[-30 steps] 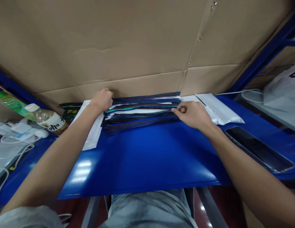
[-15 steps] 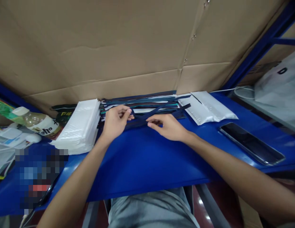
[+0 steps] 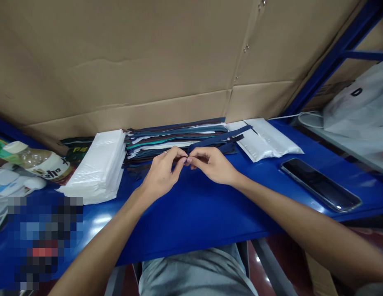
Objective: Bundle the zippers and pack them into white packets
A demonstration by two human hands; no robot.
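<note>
My left hand (image 3: 163,172) and my right hand (image 3: 212,164) meet fingertip to fingertip above the blue table. Both are closed in a pinch on one end of a navy zipper (image 3: 220,137); the exact spot gripped is mostly covered by fingers. From there its tape runs up and to the right, with the free end over a white padded mailer. Just behind my hands lies a row of stacked zippers (image 3: 175,137) in navy, brown, teal and white.
Left of the zippers stands a pile of white padded mailers (image 3: 97,160), with a drink bottle (image 3: 40,160) beyond. Two white padded mailers (image 3: 265,139) lie at the right. Nearer sits a phone (image 3: 321,183). Cardboard (image 3: 148,61) walls off the back.
My left hand has moved right until its fingertips meet those of my right hand. The navy zipper's tape now slants up to the right from both hands. The view has shifted slightly.
</note>
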